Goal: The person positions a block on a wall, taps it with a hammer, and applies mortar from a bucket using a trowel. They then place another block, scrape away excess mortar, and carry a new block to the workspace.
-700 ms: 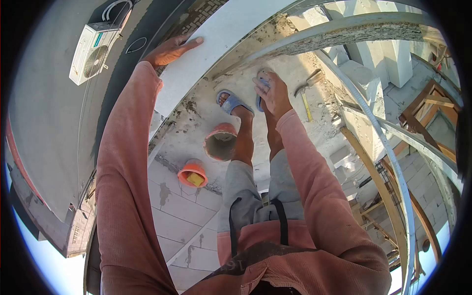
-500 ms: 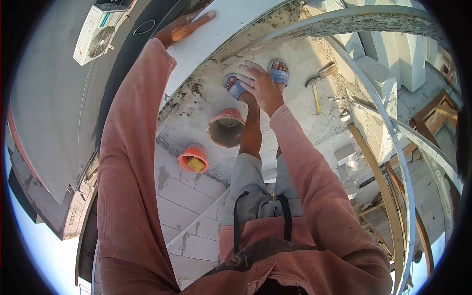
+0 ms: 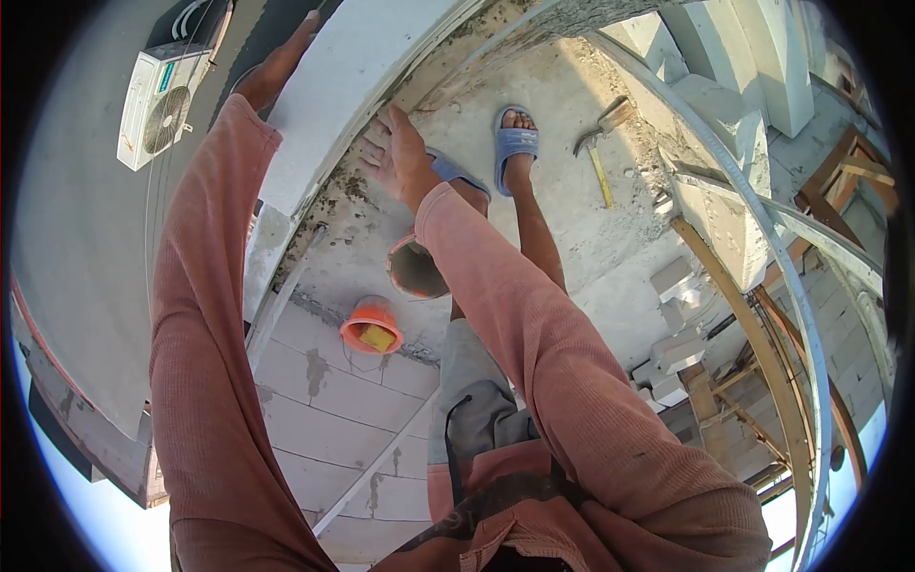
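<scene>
At the upper left, my left hand [image 3: 278,69] is at the outer side of a pale block wall [image 3: 348,71], fingers stretched out and holding nothing. On the inner side of that wall my right hand [image 3: 400,160] is spread open, its fingers beside the wall's rough lower edge. Whether the fingertips touch the wall I cannot tell. Just below the right forearm stands a bucket [image 3: 416,268] with grey inside, partly hidden by the sleeve. A smaller orange bucket [image 3: 373,325] holds a yellow sponge-like piece [image 3: 378,337].
A hammer with a yellow handle [image 3: 599,172] lies on the concrete floor [image 3: 562,224] right of my sandalled feet. Curved metal strips [image 3: 762,214] and wooden boards [image 3: 753,343] stand at the right. An air-conditioner unit [image 3: 162,105] is mounted at the upper left.
My right hand has moved left, from over the feet to the wall. My left hand has shifted left to the wall's outer side. One foot has stepped nearer the wall, and the view has shifted.
</scene>
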`<state>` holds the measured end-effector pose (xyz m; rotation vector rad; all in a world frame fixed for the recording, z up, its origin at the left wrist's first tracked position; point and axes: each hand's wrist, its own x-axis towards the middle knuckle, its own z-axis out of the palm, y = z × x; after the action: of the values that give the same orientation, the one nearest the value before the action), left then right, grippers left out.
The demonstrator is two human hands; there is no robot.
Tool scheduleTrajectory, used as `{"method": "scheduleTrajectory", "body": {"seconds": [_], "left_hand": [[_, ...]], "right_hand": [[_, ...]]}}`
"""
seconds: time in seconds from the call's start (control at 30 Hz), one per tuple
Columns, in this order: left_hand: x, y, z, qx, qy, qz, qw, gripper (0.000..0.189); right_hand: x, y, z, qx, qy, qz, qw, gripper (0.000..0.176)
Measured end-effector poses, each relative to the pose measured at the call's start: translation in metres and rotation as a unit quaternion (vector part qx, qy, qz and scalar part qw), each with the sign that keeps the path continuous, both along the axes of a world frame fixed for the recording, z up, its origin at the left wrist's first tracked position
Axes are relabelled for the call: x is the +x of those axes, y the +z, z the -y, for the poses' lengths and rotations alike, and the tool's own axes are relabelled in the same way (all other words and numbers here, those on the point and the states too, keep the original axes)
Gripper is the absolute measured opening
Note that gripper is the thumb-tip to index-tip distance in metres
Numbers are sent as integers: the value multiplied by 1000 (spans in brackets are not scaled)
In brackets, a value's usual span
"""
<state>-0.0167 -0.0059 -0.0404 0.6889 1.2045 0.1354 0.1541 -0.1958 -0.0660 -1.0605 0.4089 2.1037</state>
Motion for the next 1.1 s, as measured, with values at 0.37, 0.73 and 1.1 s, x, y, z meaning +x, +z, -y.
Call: {"method": "scheduleTrajectory", "body": {"seconds": [0.37, 0.73, 1.1], "left_hand": [[10, -26, 8, 8, -21, 46, 999, 71], [13, -38, 8, 28, -50, 81, 995, 67], [30, -15, -15, -24, -60, 50, 997, 64]], "right_hand": [[0, 9, -34, -23, -35, -53, 998, 107], [-2, 11, -36, -8, -36, -50, 998, 116], [-2, 7, -37, -7, -43, -51, 998, 121]]}}
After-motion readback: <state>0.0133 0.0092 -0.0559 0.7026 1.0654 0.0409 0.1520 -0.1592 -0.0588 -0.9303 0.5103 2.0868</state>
